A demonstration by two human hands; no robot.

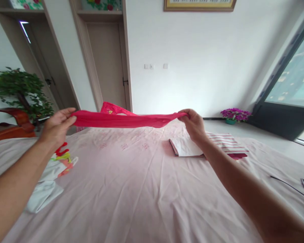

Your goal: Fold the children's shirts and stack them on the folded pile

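Note:
A red garment [121, 120] is stretched sideways in the air above the bed cover, seen nearly edge-on, so its kind is unclear. My left hand [57, 124] pinches one end of it, and my right hand [194, 125] pinches the other. Behind its left half rises a red patterned piece of cloth [114, 108]; whether it belongs to the same garment I cannot tell. Under my right forearm lies folded white clothing [186, 148], with red-striped clothing [226, 142] beside it. A crumpled white garment with a colourful print [47, 192] lies near my left forearm.
The pale pink bed cover [131, 189] is wrinkled. Glasses [288, 187] rest at its right edge. A wooden chair [12, 123] and a leafy plant [20, 89] stand at left, a pot of purple flowers [234, 115] by the far wall at right.

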